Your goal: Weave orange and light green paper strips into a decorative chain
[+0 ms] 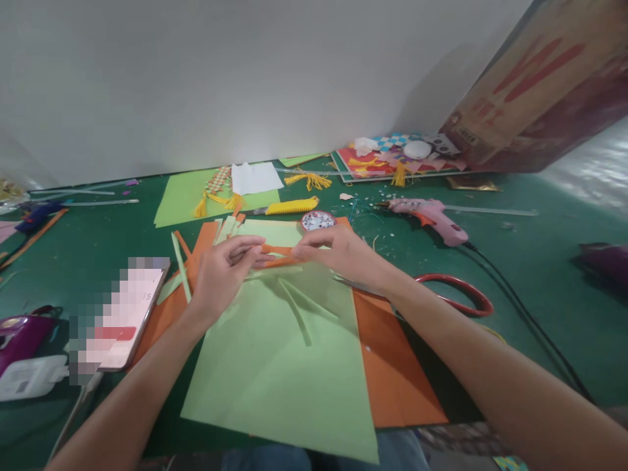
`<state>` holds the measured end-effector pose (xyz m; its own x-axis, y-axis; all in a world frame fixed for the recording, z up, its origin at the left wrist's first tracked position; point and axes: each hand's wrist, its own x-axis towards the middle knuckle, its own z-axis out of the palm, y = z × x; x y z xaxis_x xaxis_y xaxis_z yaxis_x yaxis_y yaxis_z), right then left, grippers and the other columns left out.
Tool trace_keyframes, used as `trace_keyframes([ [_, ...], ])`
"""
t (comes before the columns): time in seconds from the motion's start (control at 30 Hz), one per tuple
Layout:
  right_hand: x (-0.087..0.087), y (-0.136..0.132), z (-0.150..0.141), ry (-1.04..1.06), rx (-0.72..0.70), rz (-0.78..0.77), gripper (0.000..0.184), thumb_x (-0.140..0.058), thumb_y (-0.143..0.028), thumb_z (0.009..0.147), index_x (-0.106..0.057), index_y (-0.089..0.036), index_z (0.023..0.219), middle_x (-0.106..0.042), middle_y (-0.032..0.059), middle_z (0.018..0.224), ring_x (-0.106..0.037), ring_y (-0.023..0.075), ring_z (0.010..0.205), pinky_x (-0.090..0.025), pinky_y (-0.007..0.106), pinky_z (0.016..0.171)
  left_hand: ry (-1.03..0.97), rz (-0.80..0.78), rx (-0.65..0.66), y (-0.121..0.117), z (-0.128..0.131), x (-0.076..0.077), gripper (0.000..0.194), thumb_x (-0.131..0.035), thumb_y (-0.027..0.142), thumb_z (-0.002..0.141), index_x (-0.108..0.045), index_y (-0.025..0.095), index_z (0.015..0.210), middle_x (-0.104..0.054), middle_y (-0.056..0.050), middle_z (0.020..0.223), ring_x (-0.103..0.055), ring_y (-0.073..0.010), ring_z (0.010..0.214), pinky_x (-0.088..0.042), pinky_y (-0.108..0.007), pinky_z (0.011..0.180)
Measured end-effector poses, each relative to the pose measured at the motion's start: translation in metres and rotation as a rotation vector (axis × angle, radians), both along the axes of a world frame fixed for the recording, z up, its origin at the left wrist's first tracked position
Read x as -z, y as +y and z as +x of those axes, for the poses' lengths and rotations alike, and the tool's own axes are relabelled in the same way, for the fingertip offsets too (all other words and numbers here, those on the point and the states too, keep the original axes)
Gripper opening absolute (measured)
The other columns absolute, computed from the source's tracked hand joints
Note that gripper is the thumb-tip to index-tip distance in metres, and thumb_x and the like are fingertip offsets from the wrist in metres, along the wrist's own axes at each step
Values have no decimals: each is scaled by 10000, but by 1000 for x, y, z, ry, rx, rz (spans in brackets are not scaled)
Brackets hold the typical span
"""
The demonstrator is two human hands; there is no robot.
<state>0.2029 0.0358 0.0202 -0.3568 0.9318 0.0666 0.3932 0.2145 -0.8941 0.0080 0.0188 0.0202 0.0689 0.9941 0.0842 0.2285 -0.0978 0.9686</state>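
Note:
Between my two hands stretches a looped orange paper strip, with a bit of light green beside it. My left hand pinches its left end. The right end is pinched by my right hand. Both hands hover over a large light green sheet of paper, where narrow green paper strips lie loose. Orange paper shows from beneath the sheet on both sides. Under my right forearm lie scissors with red handles, their blades partly hidden.
A yellow utility knife and a round tin lie beyond my hands. At right sits a pink glue gun with a trailing cord. A phone and white charger lie left. A paper bag stands at the back right.

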Motion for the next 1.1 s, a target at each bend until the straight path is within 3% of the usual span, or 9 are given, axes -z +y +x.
trace_keyframes([
  [0.17, -3, 2, 2, 72, 63, -38, 178, -668, -303, 673, -635, -157, 578, -612, -10, 589, -522, 101, 579, -386, 228, 565, -11, 30, -25, -1, 1, -2, 259, -687, 360, 736, -657, 127, 844, -730, -64, 764, -720, -224, 743, -604, -321, 726],
  [0.37, -4, 2, 2, 105, 144, -39, 176, -666, -280, 659, -616, -147, 556, -557, -25, 555, -461, 78, 527, -353, 223, 523, 1, 95, -35, -2, 0, -1, 215, -659, 331, 772, -668, 138, 865, -726, -50, 734, -721, -219, 751, -606, -307, 728],
  [0.63, 2, 5, 4, 164, 202, 37, 185, -651, -267, 712, -624, -155, 567, -633, 15, 655, -567, 120, 659, -437, 248, 655, 32, 285, -49, -4, 0, 2, 132, -591, 251, 833, -683, 158, 848, -725, -20, 769, -719, -183, 767, -607, -278, 731],
  [1.1, 7, 6, 3, 405, 203, 47, 134, -725, -246, 646, -626, -156, 656, -645, 13, 681, -590, 122, 639, -489, 270, 632, 107, 386, -79, -7, 1, 3, 121, -577, 223, 844, -684, 172, 867, -725, 0, 796, -717, -150, 749, -605, -241, 706],
])
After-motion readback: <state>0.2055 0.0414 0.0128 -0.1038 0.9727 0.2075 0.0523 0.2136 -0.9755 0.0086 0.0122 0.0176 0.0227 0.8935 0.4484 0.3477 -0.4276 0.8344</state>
